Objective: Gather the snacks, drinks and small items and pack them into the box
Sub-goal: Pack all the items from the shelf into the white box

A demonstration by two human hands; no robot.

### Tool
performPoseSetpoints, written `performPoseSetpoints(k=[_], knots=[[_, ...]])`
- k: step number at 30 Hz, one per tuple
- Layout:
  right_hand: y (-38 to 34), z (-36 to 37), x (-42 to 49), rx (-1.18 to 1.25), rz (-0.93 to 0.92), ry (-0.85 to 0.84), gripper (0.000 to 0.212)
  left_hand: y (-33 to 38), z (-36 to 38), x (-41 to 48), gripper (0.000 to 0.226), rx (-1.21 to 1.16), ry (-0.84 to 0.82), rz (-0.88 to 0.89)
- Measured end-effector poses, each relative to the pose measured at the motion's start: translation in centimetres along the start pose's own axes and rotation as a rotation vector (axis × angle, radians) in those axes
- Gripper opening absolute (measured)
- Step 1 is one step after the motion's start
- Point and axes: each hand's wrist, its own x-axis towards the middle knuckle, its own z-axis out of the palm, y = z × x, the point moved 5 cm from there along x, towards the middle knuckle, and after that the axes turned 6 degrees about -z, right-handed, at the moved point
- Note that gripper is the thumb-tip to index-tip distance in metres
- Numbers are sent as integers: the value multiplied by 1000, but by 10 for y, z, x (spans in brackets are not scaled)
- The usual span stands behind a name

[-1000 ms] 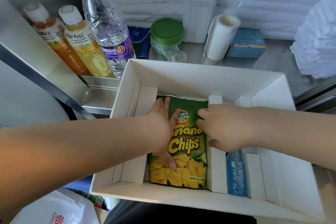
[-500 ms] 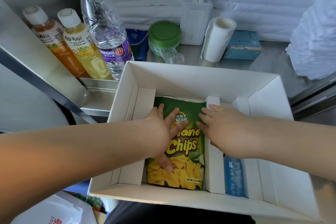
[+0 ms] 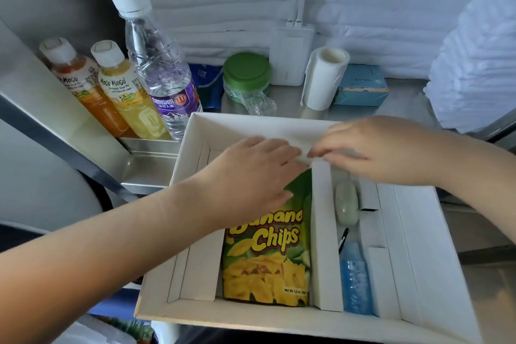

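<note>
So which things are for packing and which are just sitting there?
For packing: box, banana chips, blue bottle, orange Mogu Mogu, yellow Mogu Mogu, water bottle.
Probably just sitting there: white device, paper roll, blue carton.

The box (image 3: 251, 127) and its dividers (image 3: 324, 232) are smooth, matt white cardboard. The chips bag (image 3: 268, 260) is glossy printed plastic film. The water bottle (image 3: 159, 64) is clear, ridged plastic with a shiny label. The counter (image 3: 290, 105) is brushed metal with a dull sheen. The roll (image 3: 324, 78) is soft matt paper, and the jar lid (image 3: 247, 70) is smooth green plastic.
</note>
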Motion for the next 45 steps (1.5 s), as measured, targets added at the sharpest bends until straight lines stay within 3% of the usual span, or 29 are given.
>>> performPoseSetpoints(k=[3,6,8,11,17,24,30,32,34,36,45], knots=[[12,-34,-12,120,75,363,24,-15,-19,2,48,-4,260,-51],[40,-45,-17,207,239,625,16,-30,-15,0,61,3,247,-114],[71,-38,-10,200,417,552,17,-38,-6,-2,71,12,140,-164],[118,-15,6,120,626,269,36,-44,7,-6,77,32,45,-190],[145,25,23,-42,630,-71,63,-50,11,-4,74,-21,89,-191],[140,25,12,-81,606,-118,65,-49,10,-4,73,-42,118,-198],[140,0,4,-132,622,3,54,-48,10,-5,73,-45,135,-209],[144,-3,8,-98,643,45,69,-48,9,-4,72,-45,141,-206],[146,6,16,-36,628,-5,95,-47,8,-4,72,-45,147,-203],[146,17,23,14,617,-55,106,-47,9,-4,71,-48,151,-198],[158,21,10,-46,659,44,94,-46,8,-4,73,-55,156,-195]])
